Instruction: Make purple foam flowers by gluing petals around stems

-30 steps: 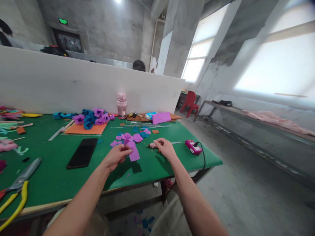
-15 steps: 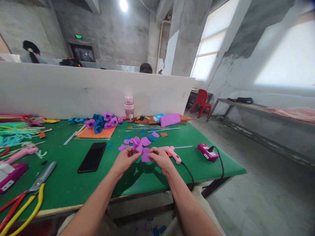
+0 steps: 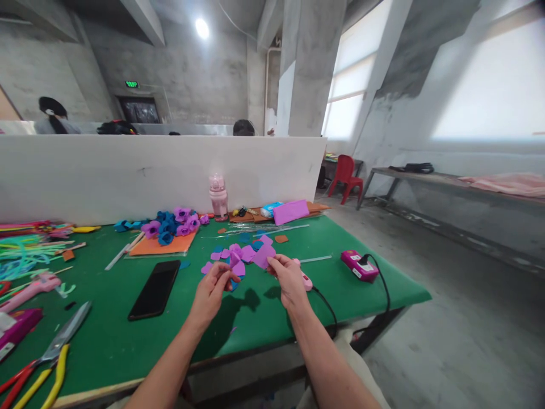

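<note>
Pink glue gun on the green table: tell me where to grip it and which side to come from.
Grip the pink glue gun by the rear of its body, where the black cord leaves it, coming from above and the near right. The right hand covers its front, and purple petals crowd the left. It lies flat on the green table, so close the fingers across its narrow width.
</note>
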Demonstrator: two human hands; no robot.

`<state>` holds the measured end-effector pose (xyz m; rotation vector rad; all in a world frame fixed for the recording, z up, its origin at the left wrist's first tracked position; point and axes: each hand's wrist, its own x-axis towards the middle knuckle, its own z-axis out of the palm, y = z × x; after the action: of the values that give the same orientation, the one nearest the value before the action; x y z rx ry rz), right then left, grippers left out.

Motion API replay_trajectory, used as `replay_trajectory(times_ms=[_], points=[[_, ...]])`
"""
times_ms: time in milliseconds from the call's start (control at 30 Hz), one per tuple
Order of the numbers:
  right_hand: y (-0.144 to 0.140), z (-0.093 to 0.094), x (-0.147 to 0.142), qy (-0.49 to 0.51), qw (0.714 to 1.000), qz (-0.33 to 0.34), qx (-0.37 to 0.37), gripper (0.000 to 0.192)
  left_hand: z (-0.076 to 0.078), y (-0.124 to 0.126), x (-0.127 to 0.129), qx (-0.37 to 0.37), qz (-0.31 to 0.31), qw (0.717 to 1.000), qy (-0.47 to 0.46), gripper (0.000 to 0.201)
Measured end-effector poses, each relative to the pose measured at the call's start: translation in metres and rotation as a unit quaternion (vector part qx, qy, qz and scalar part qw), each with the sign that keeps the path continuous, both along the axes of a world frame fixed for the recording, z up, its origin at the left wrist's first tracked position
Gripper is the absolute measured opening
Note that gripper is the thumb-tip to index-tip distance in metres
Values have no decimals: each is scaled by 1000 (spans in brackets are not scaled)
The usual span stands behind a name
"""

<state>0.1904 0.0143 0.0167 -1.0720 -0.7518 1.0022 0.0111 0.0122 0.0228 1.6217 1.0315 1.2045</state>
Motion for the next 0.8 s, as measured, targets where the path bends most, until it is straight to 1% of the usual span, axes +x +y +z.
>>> replay_trajectory(times_ms=[133,233,300,400,533,667,800], points=[[-1,3,0,5,1000,-5,9,22,-9,2,2,-4,-3,999,-37,16],[-3,5,0,7,1000,-5,18,20,-17,6,1,24,35,999,-17,17],[-4,6,1,3,1000,-5,24,20,-20,8,0,36,56,998,-7,17],[-5,8,1,-3,999,-12,31,21,-19,7,0,35,57,998,-16,16],[-6,6,-3,-26,998,-41,46,20,-15,3,4,10,69,997,-26,15],[-8,-1,-14,-103,991,-65,62,19,-13,-1,11,-16,91,995,-43,16],[-9,-4,-24,-161,984,-63,49,19,-15,-3,16,-34,97,994,-49,17]])
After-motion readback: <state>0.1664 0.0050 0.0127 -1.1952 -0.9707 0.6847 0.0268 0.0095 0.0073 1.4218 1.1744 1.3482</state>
